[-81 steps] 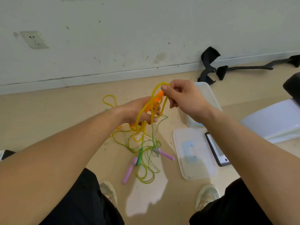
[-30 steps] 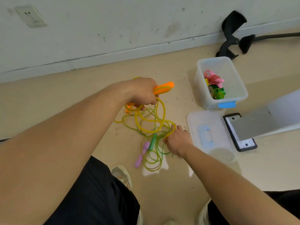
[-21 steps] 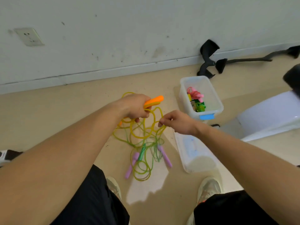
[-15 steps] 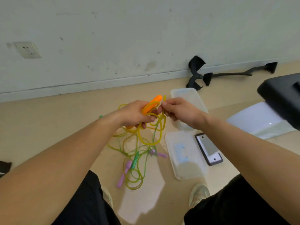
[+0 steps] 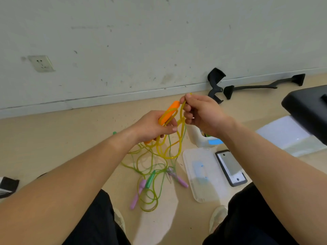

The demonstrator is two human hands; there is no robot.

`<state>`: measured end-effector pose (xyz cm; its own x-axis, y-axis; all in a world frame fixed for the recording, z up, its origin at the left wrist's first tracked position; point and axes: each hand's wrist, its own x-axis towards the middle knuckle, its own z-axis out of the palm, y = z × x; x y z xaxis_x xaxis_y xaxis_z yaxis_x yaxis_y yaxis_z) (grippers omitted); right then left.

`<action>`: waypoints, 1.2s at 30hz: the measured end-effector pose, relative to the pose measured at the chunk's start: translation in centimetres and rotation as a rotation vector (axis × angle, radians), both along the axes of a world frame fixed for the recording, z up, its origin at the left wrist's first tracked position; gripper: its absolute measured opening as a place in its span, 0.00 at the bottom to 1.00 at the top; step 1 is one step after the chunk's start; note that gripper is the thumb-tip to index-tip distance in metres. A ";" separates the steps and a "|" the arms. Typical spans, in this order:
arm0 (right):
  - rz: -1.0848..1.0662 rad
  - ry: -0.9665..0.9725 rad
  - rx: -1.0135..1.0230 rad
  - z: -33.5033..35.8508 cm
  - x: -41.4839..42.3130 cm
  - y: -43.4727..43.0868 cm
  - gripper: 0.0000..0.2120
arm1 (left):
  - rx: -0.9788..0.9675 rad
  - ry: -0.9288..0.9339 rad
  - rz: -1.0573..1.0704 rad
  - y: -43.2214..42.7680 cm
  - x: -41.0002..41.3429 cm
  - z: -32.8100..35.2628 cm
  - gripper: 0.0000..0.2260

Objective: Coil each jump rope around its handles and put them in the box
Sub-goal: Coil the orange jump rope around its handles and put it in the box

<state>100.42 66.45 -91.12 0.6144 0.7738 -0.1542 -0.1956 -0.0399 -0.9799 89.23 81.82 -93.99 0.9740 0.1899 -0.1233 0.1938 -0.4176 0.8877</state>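
Note:
My left hand grips the orange handles of a yellow jump rope, with one turn of rope lying over them. My right hand pinches the yellow rope just beside the handle tips, held up above the floor. Loops of the rope hang down to a tangle on the floor. In that tangle lie a green-handled rope and purple handles. The clear plastic box stands behind my right wrist, mostly hidden.
The box's clear lid lies flat on the floor to the right of the tangle, with a phone beside it. Black metal parts lie by the wall. A black object and a white panel sit at right.
My right hand went down to the tangle, took up the yellow rope, and brought it up to the handle tips. The rope now has a turn over the orange handles.

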 end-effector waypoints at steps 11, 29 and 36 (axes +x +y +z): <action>-0.014 0.174 0.029 -1.9 0.6 1.2 0.15 | 0.046 0.139 -0.055 0.6 2.0 -1.9 0.08; 0.429 -0.672 -0.663 -6.2 0.5 1.7 0.18 | -0.386 0.176 0.028 3.9 0.6 1.7 0.14; 0.362 -0.598 -0.625 -6.2 -0.5 1.6 0.23 | -0.289 0.231 0.095 5.0 -0.1 1.1 0.05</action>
